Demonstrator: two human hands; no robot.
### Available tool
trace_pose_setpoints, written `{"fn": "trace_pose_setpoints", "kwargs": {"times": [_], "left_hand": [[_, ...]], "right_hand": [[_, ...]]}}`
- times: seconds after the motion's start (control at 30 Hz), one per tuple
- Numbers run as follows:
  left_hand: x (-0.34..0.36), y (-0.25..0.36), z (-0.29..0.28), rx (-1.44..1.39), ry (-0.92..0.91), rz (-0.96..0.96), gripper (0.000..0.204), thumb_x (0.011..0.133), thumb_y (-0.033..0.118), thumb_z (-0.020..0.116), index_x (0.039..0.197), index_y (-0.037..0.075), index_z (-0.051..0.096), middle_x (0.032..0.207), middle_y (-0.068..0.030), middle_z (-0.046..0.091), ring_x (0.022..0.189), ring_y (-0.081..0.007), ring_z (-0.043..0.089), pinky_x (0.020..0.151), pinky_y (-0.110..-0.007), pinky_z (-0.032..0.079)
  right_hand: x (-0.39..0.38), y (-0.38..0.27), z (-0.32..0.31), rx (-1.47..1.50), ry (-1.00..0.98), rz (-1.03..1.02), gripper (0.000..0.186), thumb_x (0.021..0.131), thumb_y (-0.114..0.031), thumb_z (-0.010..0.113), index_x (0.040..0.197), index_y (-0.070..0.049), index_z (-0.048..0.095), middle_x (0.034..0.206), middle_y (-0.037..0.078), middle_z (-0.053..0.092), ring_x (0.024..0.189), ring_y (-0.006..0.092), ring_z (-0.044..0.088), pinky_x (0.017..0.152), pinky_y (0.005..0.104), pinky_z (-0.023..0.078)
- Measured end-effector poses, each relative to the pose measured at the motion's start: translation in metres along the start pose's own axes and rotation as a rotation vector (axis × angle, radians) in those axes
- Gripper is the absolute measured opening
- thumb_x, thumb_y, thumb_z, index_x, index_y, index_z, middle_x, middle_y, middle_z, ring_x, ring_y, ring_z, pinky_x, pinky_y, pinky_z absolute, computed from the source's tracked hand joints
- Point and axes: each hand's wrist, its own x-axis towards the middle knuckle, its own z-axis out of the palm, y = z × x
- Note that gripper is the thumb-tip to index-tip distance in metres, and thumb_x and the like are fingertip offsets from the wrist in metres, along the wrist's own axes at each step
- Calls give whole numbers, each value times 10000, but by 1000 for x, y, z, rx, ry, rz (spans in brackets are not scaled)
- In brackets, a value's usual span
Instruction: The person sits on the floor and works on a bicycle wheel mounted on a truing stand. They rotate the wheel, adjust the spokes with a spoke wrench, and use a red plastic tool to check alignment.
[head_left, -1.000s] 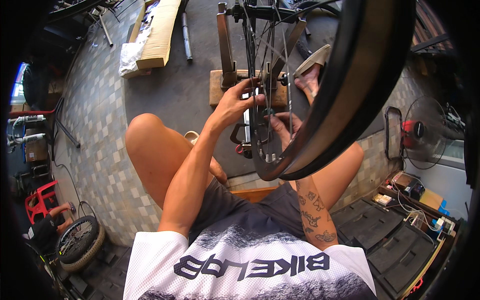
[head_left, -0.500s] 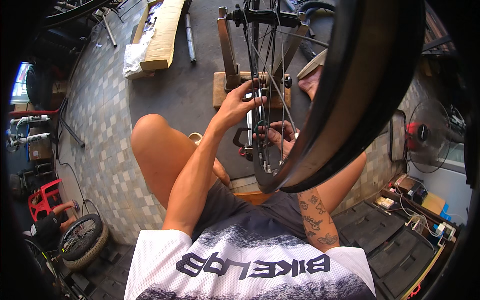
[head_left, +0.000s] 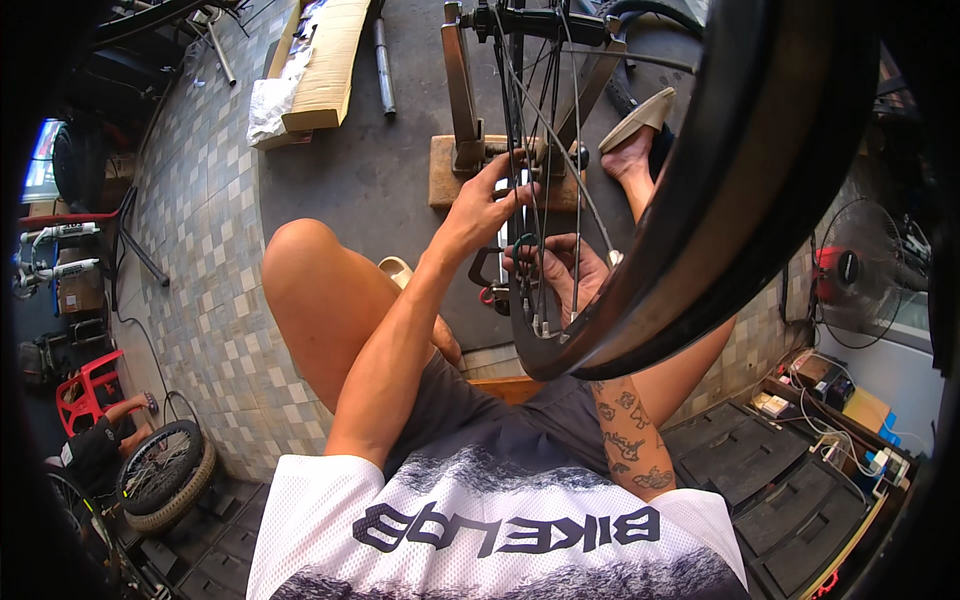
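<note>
Leftmost, at the frame's left edge, a red plastic stool (head_left: 85, 385) and a small spoked wheel with a knobby black tyre (head_left: 160, 470) lie on the grey tiled floor (head_left: 200, 300). Upper left of centre, a long flat cardboard box (head_left: 325, 60) rests on the concrete.

Centre: left hand (head_left: 480, 205) reaches forward, fingertips pinched together on a thin steel spoke (head_left: 530, 190) of the large black-rimmed bicycle wheel (head_left: 720, 230), which stands upright in a metal truing stand on a wooden base (head_left: 450, 170), upper centre. Just right, the right hand (head_left: 560, 270) sits behind the spokes, fingers curled around what looks like a small green spoke tool; the grip is partly hidden by wire, so I cannot tell how tightly it closes. The wheel's rim sweeps from the upper right down to centre frame.

Right: a sandalled foot (head_left: 635, 135) braces near the stand; a standing fan (head_left: 850, 270) and black tool cases (head_left: 760, 470) occupy the lower right.

Risks, as judged: fingers threaded among spokes could get nipped if the wheel turns; a slipping tool could round a nipple; over-tightening may pull the rim off true.
</note>
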Motion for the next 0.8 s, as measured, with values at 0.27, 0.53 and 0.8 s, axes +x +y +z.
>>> {"fn": "trace_pose_setpoints", "kwargs": {"times": [0.27,0.53,0.8], "left_hand": [[-7,7,14,325,145,53,668,980,416,736,1474,13,537,1231,-192,727,1134,-317,698,1013,-405,521],[-84,32,2,449,273,-461,482,1062,431,607,1151,-41,656,879,-173,746,779,-337,732,721,-431,591],[-108,67,25,-489,143,-824,408,1130,421,460,1132,66,662,737,-23,629,514,-141,590,425,-263,412]], "right_hand": [[-6,-6,10,-138,118,-26,217,1055,-136,667,1146,49,602,1088,176,764,992,223,772,904,310,609],[7,-4,7,-270,152,-122,219,1037,-119,692,1166,35,606,1094,140,757,1009,203,759,915,307,606],[5,-12,4,-82,-14,68,252,1042,-132,685,1188,22,549,1137,179,744,979,221,756,925,323,613]]}}
